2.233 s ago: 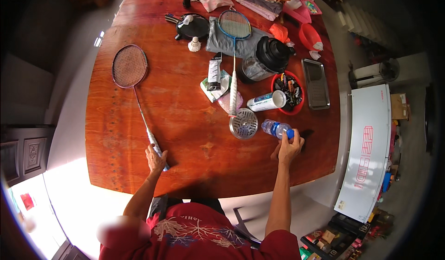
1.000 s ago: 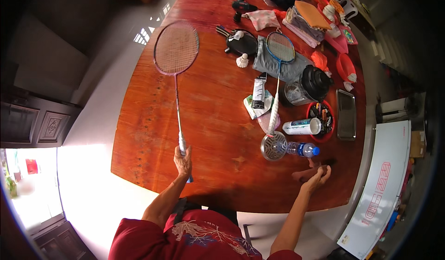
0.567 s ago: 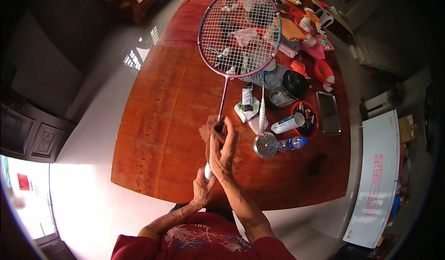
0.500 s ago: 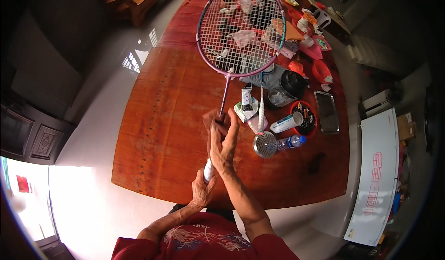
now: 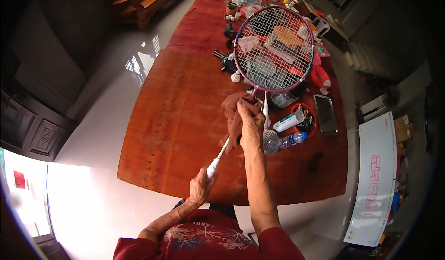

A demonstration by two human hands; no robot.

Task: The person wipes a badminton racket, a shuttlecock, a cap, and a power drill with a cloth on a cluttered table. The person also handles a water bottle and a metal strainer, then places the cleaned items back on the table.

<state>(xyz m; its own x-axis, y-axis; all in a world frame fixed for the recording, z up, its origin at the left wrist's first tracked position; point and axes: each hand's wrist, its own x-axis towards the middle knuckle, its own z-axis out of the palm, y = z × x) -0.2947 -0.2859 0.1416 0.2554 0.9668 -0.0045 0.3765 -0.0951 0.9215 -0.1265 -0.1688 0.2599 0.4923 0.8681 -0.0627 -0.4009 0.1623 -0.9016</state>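
Note:
A badminton racket (image 5: 241, 70) with a purple and teal frame slants up and to the right over the table. Its white handle (image 5: 212, 168) is in my left hand (image 5: 200, 187), whose fingers are wrapped round the grip. Further up, my right hand (image 5: 251, 126) presses a brown cloth (image 5: 233, 117) round the upper shaft, just below the racket head. Part of the cloth hangs down beside the shaft. The strings show the cluttered tabletop through them.
The reddish wooden table (image 5: 171, 121) bears a shuttlecock (image 5: 235, 76), a water bottle (image 5: 294, 140), a white tube (image 5: 288, 121), a red bowl (image 5: 311, 126) and a metal tray (image 5: 326, 113). A second racket's white handle (image 5: 265, 109) lies near my right hand. A wooden bench (image 5: 148, 3) stands far left.
The racket head has swung right and a little nearer. My right hand has slid the brown cloth up the shaft toward the head, while my left hand stays on the handle.

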